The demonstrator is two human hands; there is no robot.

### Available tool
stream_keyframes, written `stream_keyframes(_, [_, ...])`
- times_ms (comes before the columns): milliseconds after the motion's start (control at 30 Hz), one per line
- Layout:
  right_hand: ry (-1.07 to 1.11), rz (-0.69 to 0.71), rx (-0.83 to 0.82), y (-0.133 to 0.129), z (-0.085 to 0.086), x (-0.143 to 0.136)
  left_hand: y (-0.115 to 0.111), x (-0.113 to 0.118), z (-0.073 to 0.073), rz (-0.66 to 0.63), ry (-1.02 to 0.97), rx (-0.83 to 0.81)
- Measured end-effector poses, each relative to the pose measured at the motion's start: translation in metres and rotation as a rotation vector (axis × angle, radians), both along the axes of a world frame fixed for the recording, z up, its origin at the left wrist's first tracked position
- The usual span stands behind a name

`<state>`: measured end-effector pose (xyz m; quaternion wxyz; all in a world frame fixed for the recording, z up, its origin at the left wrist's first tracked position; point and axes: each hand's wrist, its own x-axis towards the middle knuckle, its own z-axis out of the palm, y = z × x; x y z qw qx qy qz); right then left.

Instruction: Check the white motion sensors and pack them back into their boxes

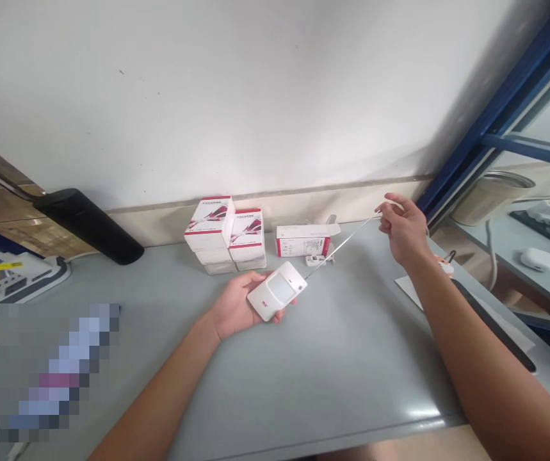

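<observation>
Left hand (pixel 239 307) grasped the white device (pixel 272 294) over the worktop (pixel 294 384), mid-span, well back from the front edge. Right hand (pixel 404 234) pinched the far end of the extended antenna (pixel 339 250), near the blue frame (pixel 471 144). Stacked boxes (pixel 224 237) and a flap-open carton (pixel 303 240) stood behind, near the wall (pixel 236 96); small bracket (pixel 314 260) just in front of the carton. Open room lay from the device toward the front edge.
</observation>
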<state>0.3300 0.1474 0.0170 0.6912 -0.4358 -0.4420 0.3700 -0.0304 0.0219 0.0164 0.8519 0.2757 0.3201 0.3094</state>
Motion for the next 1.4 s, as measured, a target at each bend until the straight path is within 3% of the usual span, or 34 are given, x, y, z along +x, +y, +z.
stream_keyframes(267, [0.160, 0.059, -0.063, -0.004, 0.005, -0.001, -0.002, 0.002, -0.001, -0.007, 0.032, 0.025])
stream_keyframes(1033, [0.121, 0.118, -0.143, -0.002, 0.009, -0.006, 0.000, 0.003, -0.002, -0.012, 0.027, 0.057])
stream_keyframes(1233, [0.065, 0.064, -0.128, -0.001, 0.003, -0.017, -0.001, 0.002, -0.003, 0.006, -0.032, 0.038])
stream_keyframes(1400, [-0.040, -0.143, 0.020, -0.004, 0.006, -0.028, -0.003, 0.002, -0.005, 0.064, -0.043, 0.056])
